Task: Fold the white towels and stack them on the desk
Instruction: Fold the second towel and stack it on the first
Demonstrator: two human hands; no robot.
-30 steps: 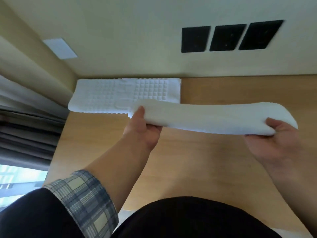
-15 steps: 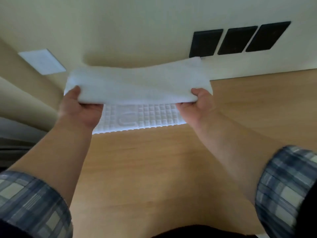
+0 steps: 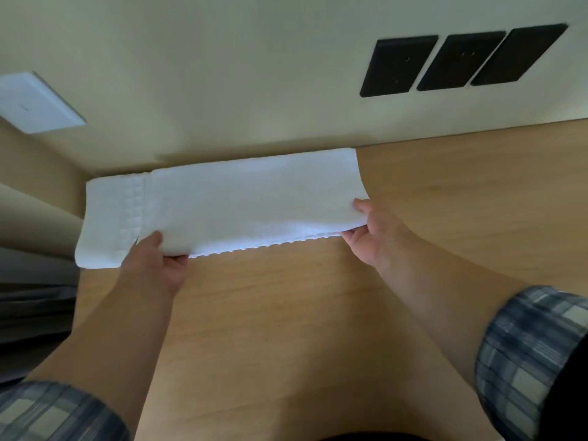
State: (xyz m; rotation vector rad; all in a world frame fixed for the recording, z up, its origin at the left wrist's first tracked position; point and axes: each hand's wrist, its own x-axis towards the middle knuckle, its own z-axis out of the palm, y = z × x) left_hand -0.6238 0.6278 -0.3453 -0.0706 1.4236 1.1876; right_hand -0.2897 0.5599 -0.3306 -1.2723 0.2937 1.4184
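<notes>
While both hands hold it by its near edge, a folded plain white towel (image 3: 251,198) lies along the far edge of the wooden bench (image 3: 461,192), against the wall. The left hand (image 3: 152,268) pinches the towel's near left part, thumb on top and fingers beneath; the right hand (image 3: 372,233) has the same narrow grip on the near right corner. Under it lies a waffle-textured towel (image 3: 111,218), reaching out past its left end toward the far left corner, its bumpy hem showing along the near edge.
</notes>
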